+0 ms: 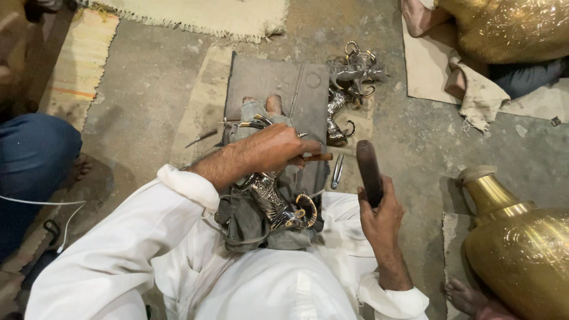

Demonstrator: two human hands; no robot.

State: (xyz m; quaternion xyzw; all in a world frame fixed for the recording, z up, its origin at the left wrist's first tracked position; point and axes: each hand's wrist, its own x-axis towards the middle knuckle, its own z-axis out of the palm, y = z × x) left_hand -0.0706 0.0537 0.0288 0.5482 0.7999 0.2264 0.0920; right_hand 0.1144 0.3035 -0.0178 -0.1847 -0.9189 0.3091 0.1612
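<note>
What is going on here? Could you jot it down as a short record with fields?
Setting: a person in white sits on a concrete floor.
Left hand: holds a thin wooden-handled tool against an ornate silver metal piece lying on grey cloth in the lap.
Right hand: grips a dark mallet, raised.
Nearby: more silver pieces, big brass vases.

A: Where does your one view sit?

B: On your head, looking almost straight down over your lap and white sleeves to the concrete floor.

A: How near is it?

B: Close. Your left hand and right hand fill the middle, well within arm's reach.

A: How far does it take in?

B: The top edge reaches a fringed mat; a brass vessel is cut off at lower right. With one camera only, no second view overlaps it.
</note>
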